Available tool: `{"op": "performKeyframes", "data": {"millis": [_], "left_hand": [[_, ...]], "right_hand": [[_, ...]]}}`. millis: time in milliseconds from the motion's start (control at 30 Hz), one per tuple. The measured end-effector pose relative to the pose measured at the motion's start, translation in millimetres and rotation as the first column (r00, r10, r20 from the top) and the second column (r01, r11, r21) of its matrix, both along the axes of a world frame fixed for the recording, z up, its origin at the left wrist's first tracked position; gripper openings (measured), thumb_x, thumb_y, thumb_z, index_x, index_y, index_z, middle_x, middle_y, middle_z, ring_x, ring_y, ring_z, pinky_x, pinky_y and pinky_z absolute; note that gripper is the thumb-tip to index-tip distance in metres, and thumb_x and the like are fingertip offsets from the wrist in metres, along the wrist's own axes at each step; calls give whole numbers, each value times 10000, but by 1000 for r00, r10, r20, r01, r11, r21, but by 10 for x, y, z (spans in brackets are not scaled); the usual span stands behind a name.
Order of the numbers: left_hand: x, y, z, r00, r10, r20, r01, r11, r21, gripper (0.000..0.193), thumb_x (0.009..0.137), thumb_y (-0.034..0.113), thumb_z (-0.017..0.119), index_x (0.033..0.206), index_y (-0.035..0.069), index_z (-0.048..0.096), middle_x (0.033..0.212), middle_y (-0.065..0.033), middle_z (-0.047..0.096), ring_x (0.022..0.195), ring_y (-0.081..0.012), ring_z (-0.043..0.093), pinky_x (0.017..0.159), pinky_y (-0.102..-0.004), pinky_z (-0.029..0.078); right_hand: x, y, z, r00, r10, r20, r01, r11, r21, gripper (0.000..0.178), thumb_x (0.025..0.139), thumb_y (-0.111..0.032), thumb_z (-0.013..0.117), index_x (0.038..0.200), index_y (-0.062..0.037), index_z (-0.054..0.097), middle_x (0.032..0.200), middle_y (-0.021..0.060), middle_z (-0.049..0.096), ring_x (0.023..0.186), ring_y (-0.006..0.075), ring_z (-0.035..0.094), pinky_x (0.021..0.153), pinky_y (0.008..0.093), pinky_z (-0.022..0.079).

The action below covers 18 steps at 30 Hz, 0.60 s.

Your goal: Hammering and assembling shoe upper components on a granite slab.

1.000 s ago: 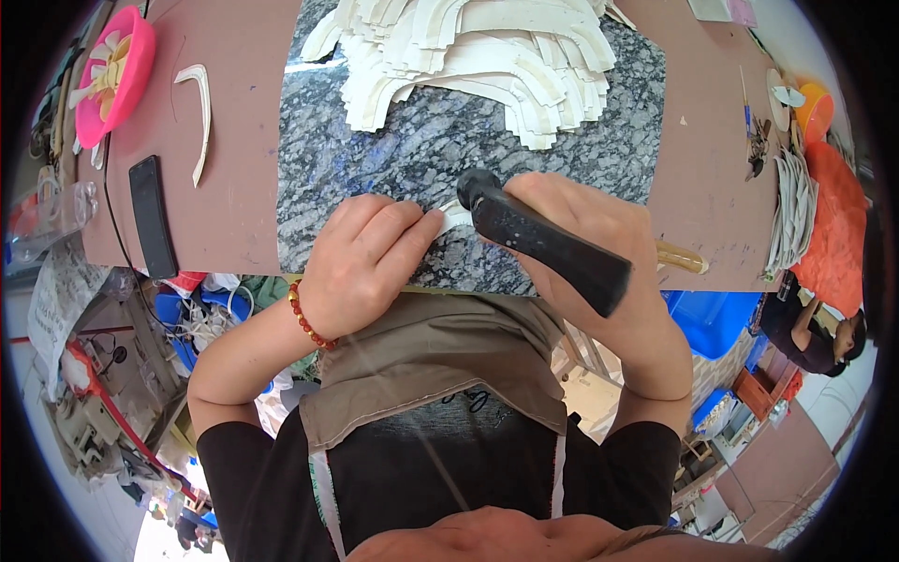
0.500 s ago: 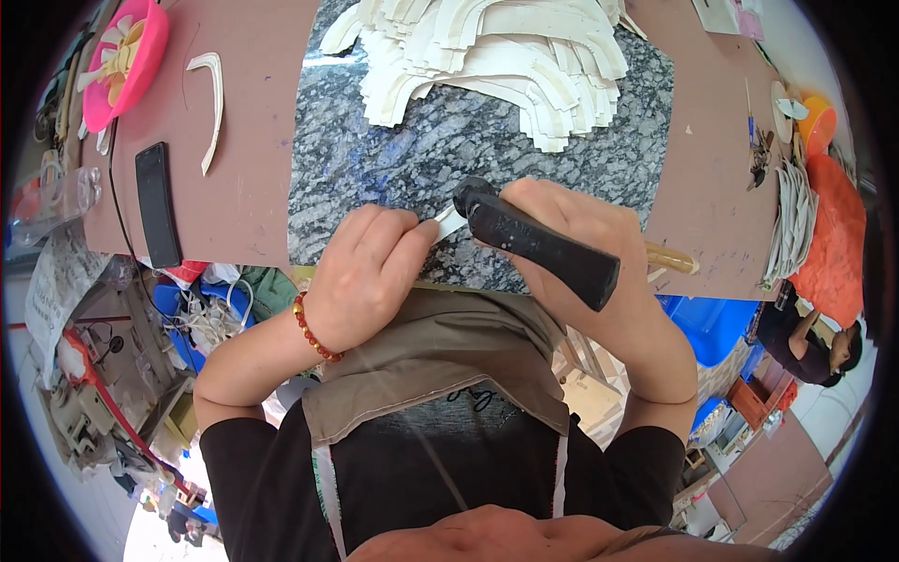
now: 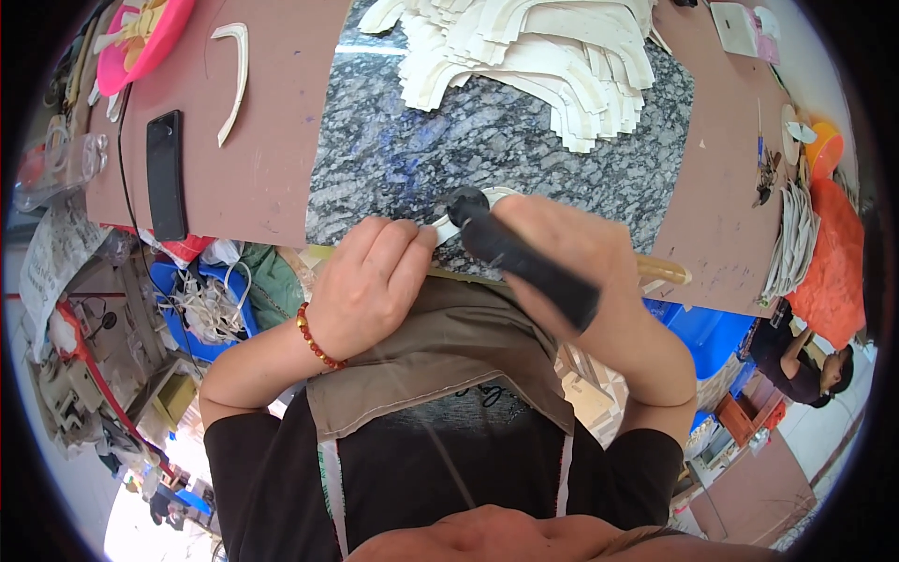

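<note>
My right hand [image 3: 564, 245] is closed round the wooden handle [image 3: 667, 270] of a hammer. Its black head [image 3: 529, 270], partly smeared by motion, has its round end over a thin white curved strip [image 3: 444, 229]. Whether the hammer touches the strip I cannot tell. At the strip's left end, the bunched fingers of my left hand [image 3: 368, 279] hold it against the grey speckled stone slab [image 3: 375, 159]. Part of the strip is hidden under the hammer and my right hand.
Stacked white curved pieces [image 3: 534, 66] cover the slab's far side. To the left lie a single white strip [image 3: 234, 80], a black phone [image 3: 166, 173] and a pink basin [image 3: 150, 56]. Small tools [image 3: 766, 169] and an orange cloth [image 3: 832, 262] are at right. Another person [image 3: 805, 361] sits beyond.
The hammer's round end has moved slightly down, and the strip's curve now shows beyond it. My left hand keeps its hold. The whole view has shifted a little.
</note>
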<state>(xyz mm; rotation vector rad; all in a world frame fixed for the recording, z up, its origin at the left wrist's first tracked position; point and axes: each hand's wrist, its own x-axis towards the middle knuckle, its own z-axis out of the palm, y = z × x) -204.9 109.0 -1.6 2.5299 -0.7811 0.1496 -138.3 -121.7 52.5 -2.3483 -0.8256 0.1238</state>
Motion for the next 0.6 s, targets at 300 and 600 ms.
{"op": "performKeyframes", "data": {"millis": [300,600], "left_hand": [[-105,32,-38,996,84,-24,-85,996,-34,352,819,74,669,1161,-7,687,1054,-112,639,908,-271,619,792,-381,524],[821,-141,-171,922,-383,50,383,892,-241,259,786,45,718,1044,36,710,993,-84,662,901,-278,636,758,-390,523]], "right_hand": [[39,22,101,981,73,-179,-95,989,-117,216,850,-52,815,1012,-22,676,875,119,681,739,331,681,649,368,538],[-79,-275,263,982,-108,-153,84,984,-159,223,862,-113,863,1005,-46,705,839,111,659,706,328,666,626,359,521]]}}
